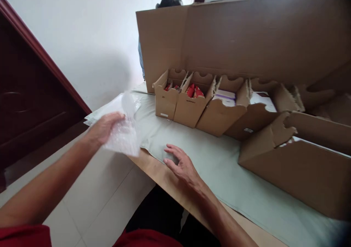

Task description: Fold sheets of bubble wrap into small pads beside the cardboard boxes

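My left hand (108, 126) grips a clear plastic bag (124, 135), blurred by motion, near the table's left corner. Behind it lies a stack of similar clear bags (102, 108), partly covered by the held one. Over the front edge of the cloth-covered table, my right hand (182, 164) hovers with fingers apart and nothing in it. Beyond the hands stands a row of cardboard bins. Red packets (194, 91) show in one bin (189, 111), and white and purple boxes (225, 97) in the bin (219, 121) to its right.
A large cardboard panel (241, 38) rises behind the bins, with a person's head (170, 0) showing above it. One bigger cardboard bin (298, 174) occupies the right front. Pale cloth (208, 150) covers the tabletop. A dark red door (30, 93) is at left.
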A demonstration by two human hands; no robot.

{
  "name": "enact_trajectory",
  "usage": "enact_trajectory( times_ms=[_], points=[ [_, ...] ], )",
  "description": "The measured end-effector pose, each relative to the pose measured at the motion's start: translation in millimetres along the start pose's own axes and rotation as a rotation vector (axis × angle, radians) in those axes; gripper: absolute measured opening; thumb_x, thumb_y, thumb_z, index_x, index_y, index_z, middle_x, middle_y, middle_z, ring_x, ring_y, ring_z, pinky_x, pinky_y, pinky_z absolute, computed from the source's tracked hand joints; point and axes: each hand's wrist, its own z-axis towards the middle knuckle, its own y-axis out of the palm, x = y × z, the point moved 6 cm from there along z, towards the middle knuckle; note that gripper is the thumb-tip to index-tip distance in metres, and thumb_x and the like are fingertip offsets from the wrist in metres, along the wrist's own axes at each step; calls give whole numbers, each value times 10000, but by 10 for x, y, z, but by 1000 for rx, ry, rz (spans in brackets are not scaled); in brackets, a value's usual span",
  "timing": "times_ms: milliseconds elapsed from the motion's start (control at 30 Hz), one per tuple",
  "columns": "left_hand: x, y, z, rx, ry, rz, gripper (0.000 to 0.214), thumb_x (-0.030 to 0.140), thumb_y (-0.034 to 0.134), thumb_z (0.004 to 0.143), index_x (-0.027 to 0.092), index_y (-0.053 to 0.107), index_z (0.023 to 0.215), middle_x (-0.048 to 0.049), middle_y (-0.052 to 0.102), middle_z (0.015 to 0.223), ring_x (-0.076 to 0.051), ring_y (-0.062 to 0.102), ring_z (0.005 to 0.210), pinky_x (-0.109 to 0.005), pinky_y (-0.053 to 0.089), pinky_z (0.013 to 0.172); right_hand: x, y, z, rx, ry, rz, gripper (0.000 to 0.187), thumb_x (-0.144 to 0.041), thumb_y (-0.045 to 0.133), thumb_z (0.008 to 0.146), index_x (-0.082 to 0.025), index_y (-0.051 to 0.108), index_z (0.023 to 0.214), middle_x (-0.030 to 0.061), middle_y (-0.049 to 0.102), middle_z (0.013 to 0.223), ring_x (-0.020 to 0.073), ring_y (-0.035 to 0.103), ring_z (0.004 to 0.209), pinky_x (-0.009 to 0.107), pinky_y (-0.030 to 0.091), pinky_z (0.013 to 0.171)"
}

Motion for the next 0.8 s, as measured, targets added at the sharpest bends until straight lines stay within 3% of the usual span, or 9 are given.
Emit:
enact_trajectory(
  times_ms=[133,200,300,400,500,567,700,800],
  points=[
    [-328,936,-668,-237,-184,-462,225,312,720,610,180,667,784,-34,708,722,-251,713,699,-425,624,724,-359,-352,-336,-67,-33,326,632,-585,695,894,-298,599,1449,106,524,1580,323,510,1443,525,459,1154],
    [-514,1428,-1012,-356,-326,-653,253,314,748,622,180,709,832,-48,743,767,-287,744,790,-444,626,782,-366,-578,-646,-36,-6,429,719,-659,705,877,-321,553,1493,100,513,1590,332,490,1461,523,451,1163],
    [-757,2040,-1497,-462,-462,-841,261,313,784,618,182,732,837,-55,773,831,-306,753,905,-439,610,860,-86,-880,-1274,130,166,575,746,-734,682,862,-356,542,1489,90,508,1601,352,499,1455,513,484,1129],
    [-975,2456,-1944,-616,-473,-840,232,323,790,674,165,746,838,-57,778,852,-270,745,898,-390,590,859,276,-1018,-1979,293,427,667,737,-751,654,864,-326,567,1460,129,567,1545,374,594,1355,504,540,1047],
    [-1205,2652,-2331,-793,-465,-655,215,333,768,752,144,763,852,-64,765,822,-221,719,798,-345,568,780,497,-1000,-2569,407,700,797,693,-708,607,917,-255,580,1440,172,695,1362,354,717,1128,464,584,917],
    [-1314,2667,-2481,-833,-433,-497,200,339,768,769,150,768,838,-55,754,797,-203,698,761,-338,560,765,534,-988,-2817,471,767,899,671,-692,600,932,-239,584,1427,159,749,1240,311,743,982,419,586,843],
    [-1317,2658,-2586,-951,-316,-254,240,421,789,784,182,769,800,-57,757,799,-237,706,817,-392,557,862,433,-1081,-2958,395,633,1023,816,-776,682,834,-264,548,1455,137,769,1140,290,740,896,390,576,759],
    [-1314,2629,-2573,-1054,-236,-203,276,455,809,797,196,789,891,-85,786,975,-284,705,989,-441,519,994,291,-1230,-2926,319,512,986,780,-596,868,772,-297,569,1428,113,760,1166,251,737,937,355,577,784]
  ],
)
